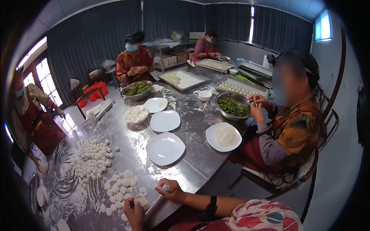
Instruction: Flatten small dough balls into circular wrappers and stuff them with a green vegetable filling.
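Note:
At the near edge of the steel table, my right hand point(172, 191) is closed around a rolling pin point(166, 188), whose pale rounded end pokes out of the grip. My left hand point(133, 214) holds a round dough wrapper point(142, 202) by its edge, close beside the pin. Flattened dough pieces point(123, 189) lie just beyond my left hand. Farther left is a heap of small dough balls point(94, 159) on floured metal. Beyond my hands stands a white square plate point(165, 148) with a bare surface.
Another white plate point(165, 121) and a flour bowl point(136, 114) stand farther back. At right, a plate holds stacked wrappers point(226, 137) near a bowl of green filling point(233, 106). A co-worker point(296, 115) sits there, pinching a dumpling. More people work around the table, near trays point(183, 79).

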A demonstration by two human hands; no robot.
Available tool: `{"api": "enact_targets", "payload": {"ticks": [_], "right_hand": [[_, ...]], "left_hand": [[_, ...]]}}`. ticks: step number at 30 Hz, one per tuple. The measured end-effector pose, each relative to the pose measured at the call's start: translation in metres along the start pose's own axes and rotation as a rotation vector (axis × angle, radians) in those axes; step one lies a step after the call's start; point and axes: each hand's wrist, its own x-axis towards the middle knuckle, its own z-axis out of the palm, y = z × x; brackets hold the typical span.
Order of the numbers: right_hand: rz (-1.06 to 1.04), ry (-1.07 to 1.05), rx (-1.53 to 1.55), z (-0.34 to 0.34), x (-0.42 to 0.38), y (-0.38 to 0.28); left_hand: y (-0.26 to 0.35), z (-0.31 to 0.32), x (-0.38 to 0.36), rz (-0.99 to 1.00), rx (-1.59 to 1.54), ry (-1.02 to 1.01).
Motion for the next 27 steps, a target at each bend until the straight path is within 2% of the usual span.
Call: {"api": "enact_targets", "payload": {"ticks": [3,6,10,13,15,16,17,18,20,22,23,24,25,27], "right_hand": [[-0.034,0.006,-0.005,0.001,0.003,0.0],[0.019,-0.02,0.034,-0.002,0.003,-0.005],[-0.002,-0.005,0.014,-0.003,0.003,-0.008],[-0.121,0.041,-0.011,0.001,0.003,0.004],[-0.011,-0.005,0.001,0.0,0.003,-0.001],[0.016,-0.018,-0.028,0.0,0.001,0.001],[-0.063,0.046,-0.017,0.003,0.004,0.001],[-0.016,0.039,0.014,0.003,0.004,-0.002],[-0.052,0.048,-0.047,0.001,0.006,-0.009],[-0.177,0.097,-0.057,0.002,0.003,0.001],[-0.126,0.068,-0.082,0.002,0.003,0.002],[-0.076,0.076,-0.01,0.005,-0.001,0.012],[-0.112,0.01,-0.067,-0.001,-0.004,0.02],[-0.048,0.005,0.078,0.001,-0.007,0.03]], "left_hand": [[0.013,0.002,-0.001,-0.006,-0.022,0.01],[0.011,0.001,0.0,-0.063,-0.131,-0.004],[0.005,-0.001,0.001,-0.048,-0.072,-0.026],[-0.001,0.0,0.003,0.054,0.049,0.001],[0.026,0.002,-0.003,-0.071,0.022,-0.003],[0.019,0.003,-0.002,-0.102,-0.042,0.024],[0.013,0.001,-0.002,-0.083,-0.031,0.027],[0.008,0.001,-0.001,-0.062,-0.021,0.022],[-0.01,0.001,0.003,-0.084,0.012,0.03],[-0.014,0.002,0.004,0.07,0.138,0.03],[0.01,0.003,0.001,-0.041,0.163,0.026],[0.005,0.003,0.001,0.035,0.159,0.057],[0.001,0.001,0.001,0.033,0.189,0.031],[-0.005,0.002,0.004,0.046,0.181,0.042]]}}
